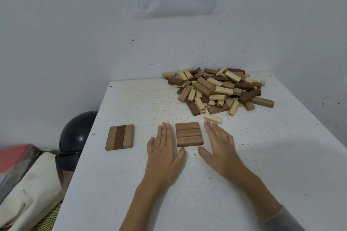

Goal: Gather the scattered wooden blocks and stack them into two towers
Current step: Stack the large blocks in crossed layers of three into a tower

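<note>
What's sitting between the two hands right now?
In the head view, a flat layer of three brown blocks lies between the left hand and right hand.

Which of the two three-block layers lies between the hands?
The right layer, all reddish-brown, its blocks running crosswise; the left layer mixes light and dark blocks running lengthwise.

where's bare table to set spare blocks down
Bare table lies between the left base and the left hand, along the near edge, and right of the right hand. Crowded: the block pile fills the far right corner, and a loose pale block sits by the right fingers.
</note>
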### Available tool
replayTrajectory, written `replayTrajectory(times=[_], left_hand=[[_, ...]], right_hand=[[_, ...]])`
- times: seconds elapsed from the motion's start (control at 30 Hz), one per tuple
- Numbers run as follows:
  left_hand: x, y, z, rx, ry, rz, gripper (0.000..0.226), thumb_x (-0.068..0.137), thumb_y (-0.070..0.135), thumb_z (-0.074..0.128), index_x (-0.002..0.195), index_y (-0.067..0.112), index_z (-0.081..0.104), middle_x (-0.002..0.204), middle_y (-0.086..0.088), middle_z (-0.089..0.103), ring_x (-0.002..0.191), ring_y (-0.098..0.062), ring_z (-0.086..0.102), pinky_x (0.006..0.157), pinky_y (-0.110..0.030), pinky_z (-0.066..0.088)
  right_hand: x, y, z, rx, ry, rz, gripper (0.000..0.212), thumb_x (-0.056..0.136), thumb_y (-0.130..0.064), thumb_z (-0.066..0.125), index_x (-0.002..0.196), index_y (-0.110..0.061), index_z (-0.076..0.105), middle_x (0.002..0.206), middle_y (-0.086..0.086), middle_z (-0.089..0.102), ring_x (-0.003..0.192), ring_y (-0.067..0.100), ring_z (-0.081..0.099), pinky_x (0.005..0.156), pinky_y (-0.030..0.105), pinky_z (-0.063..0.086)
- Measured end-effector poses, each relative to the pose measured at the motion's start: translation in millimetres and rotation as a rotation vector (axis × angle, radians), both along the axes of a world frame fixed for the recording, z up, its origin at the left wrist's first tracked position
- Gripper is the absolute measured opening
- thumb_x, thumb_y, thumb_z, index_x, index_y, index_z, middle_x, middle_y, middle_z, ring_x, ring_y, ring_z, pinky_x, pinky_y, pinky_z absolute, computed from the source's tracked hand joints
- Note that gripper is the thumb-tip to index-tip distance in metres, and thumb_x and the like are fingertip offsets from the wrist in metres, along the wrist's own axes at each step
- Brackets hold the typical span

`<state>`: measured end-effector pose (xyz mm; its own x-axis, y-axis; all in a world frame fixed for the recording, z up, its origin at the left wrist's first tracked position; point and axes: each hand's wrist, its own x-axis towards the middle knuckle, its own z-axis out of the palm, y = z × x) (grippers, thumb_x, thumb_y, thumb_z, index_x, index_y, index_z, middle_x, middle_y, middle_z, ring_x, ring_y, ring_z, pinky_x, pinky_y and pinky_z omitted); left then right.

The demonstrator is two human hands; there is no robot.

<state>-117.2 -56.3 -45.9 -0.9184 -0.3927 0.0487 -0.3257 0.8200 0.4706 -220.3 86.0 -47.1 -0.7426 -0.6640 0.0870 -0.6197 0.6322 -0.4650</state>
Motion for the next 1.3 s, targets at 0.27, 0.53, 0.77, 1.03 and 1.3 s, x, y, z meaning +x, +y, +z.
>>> replayTrajectory(times=[0.27,0.53,0.77,1.03,1.3], left_hand=[[-1.8,-22.7,18.9,0.245,0.182,-0.168,0.052,0.077,0.052,0.044,0.128,0.041,0.038,0.153,0.021,0.018,0.141,0.008,-0.002,0.105,-0.018,0.004],[-10.0,-34.3,15.8,0.13,0.133,-0.263,0.042,0.073,0.053,0.04,0.112,0.038,0.045,0.142,0.025,0.032,0.141,0.005,0.01,0.102,-0.017,0.003],[-10.3,-31.6,15.6,0.131,0.134,-0.248,0.037,0.074,0.051,0.042,0.108,0.036,0.043,0.136,0.023,0.036,0.13,0.008,0.025,0.1,-0.012,0.002],[-8.4,-28.6,17.7,0.268,0.182,-0.193,0.041,0.08,0.032,0.06,0.114,0.037,0.038,0.12,0.02,0.045,0.118,0.012,0.027,0.098,-0.02,0.019],[-2.1,-34.7,24.4,0.596,0.261,-0.122,0.054,0.077,0.019,0.071,0.119,0.037,0.042,0.12,0.017,0.055,0.12,-0.013,0.044,0.086,-0.02,0.042]], right_hand=[[-17.1,5.3,20.4,-0.259,-0.178,0.122,0.042,0.084,-0.026,0.07,0.114,-0.042,0.046,0.127,-0.024,0.04,0.119,-0.008,0.025,0.092,0.015,0.01],[-23.0,-1.2,12.3,-0.153,-0.014,0.201,0.037,0.072,-0.041,0.058,0.109,-0.038,0.052,0.126,-0.025,0.036,0.117,-0.008,0.021,0.096,0.011,0.005],[-23.2,-1.1,8.3,-0.187,0.022,0.171,0.032,0.072,-0.042,0.057,0.104,-0.04,0.053,0.121,-0.028,0.04,0.115,-0.011,0.025,0.096,0.006,0.002],[-23.5,-0.9,9.7,-0.259,-0.038,0.157,0.036,0.071,-0.035,0.067,0.104,-0.038,0.053,0.118,-0.035,0.045,0.119,-0.011,0.03,0.095,0.009,0.012],[-19.4,-5.1,21.2,-0.412,-0.257,0.081,0.059,0.062,-0.037,0.073,0.112,-0.046,0.042,0.124,-0.017,0.051,0.114,0.005,0.045,0.095,0.028,0.033]])
